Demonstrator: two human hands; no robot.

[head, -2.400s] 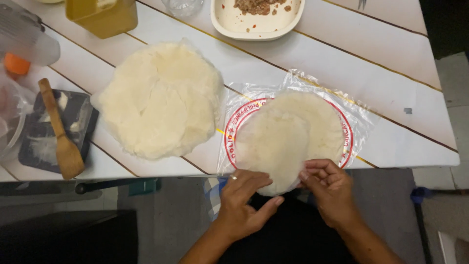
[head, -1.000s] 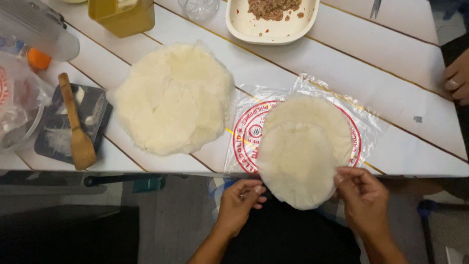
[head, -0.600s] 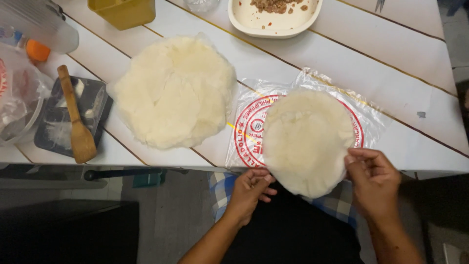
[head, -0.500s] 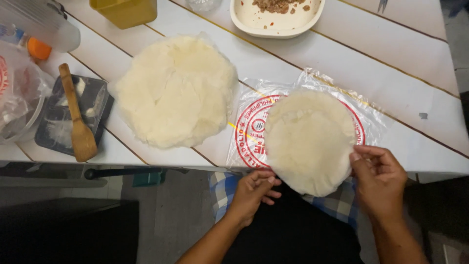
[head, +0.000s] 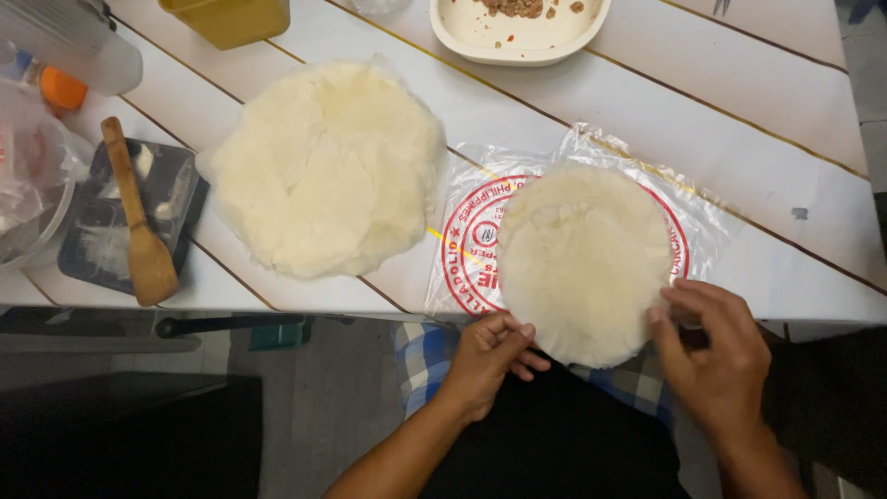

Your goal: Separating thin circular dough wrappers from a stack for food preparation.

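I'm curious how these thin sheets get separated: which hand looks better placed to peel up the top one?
Probably the right hand: its fingertips pinch the wrapper stack's edge, while the left hand only steadies the near rim.

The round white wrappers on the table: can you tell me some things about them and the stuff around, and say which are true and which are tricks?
1. Both hands touch the small wrapper stack. True: the left hand is at its near edge, the right hand at its right edge.
2. The small stack lies on a clear plastic bag. True.
3. The bigger wrapper pile sits right of the small stack. False: it is to the left.
4. The wooden spatula is in the right hand. False: it rests on a dark tray.
5. The white dish is heaped full. False: only a few scraps remain.
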